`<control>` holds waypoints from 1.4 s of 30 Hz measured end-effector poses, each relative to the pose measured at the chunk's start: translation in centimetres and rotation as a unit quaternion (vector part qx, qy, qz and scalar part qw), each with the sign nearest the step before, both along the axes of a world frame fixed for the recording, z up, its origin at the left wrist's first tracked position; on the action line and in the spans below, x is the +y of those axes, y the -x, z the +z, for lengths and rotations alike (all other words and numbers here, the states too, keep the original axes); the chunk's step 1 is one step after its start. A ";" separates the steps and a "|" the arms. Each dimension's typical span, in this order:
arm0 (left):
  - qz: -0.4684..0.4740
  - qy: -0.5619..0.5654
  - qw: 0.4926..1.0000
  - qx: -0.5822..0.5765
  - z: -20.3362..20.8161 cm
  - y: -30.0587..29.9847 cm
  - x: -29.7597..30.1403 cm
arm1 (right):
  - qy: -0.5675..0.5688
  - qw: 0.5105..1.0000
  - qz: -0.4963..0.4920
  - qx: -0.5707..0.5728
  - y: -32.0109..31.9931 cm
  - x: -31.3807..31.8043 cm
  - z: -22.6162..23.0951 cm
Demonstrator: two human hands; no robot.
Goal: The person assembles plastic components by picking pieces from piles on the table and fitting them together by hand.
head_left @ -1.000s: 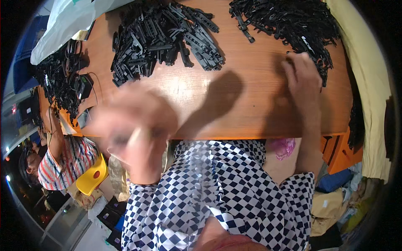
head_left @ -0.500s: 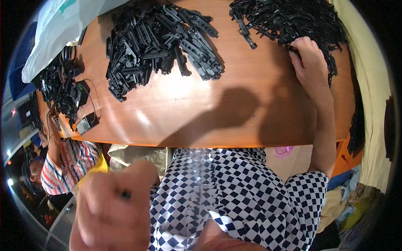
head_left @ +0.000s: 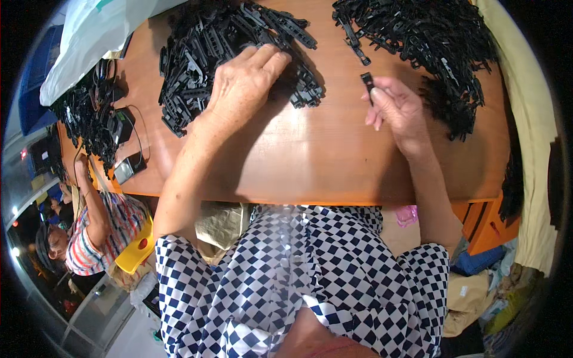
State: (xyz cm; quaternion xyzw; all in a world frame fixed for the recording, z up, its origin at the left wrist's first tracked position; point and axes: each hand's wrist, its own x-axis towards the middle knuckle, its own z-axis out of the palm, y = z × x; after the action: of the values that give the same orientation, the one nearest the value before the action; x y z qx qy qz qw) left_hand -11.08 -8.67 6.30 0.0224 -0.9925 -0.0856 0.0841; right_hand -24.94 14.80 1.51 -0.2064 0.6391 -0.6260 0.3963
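My left hand rests at the right side of a pile of long black plastic parts. Its fingers are bent and close together; their tips, and anything in them, are hidden by the hand and the pile. To the right, above the bare tabletop, my right hand pinches a small black plastic piece between thumb and fingers. The upper end of that piece sticks out past the thumb. A second heap of thinner black plastic parts lies beyond my right hand, with one part jutting from its left edge.
On the wooden table, a black box with a cable and another black heap lie at the left. White plastic sheeting hangs over the far left corner. Another person sits at the left; yellowish cloth borders the right.
My left hand has gone from low in front of me up to the middle pile. My right hand has come away from the right heap, moving left and nearer, with the black piece showing.
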 end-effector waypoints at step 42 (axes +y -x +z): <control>0.194 -0.769 0.575 0.199 -5.1 -5.0 7.7 | 0.016 0.950 -0.066 0.304 -9.9 -4.6 0.3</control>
State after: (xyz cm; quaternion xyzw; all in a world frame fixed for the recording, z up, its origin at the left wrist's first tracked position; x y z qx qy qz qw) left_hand -6.07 -1.02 1.19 0.2533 -0.4839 -0.8008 0.2457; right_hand -15.09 10.17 1.77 -0.3509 0.7313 -0.5685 0.1373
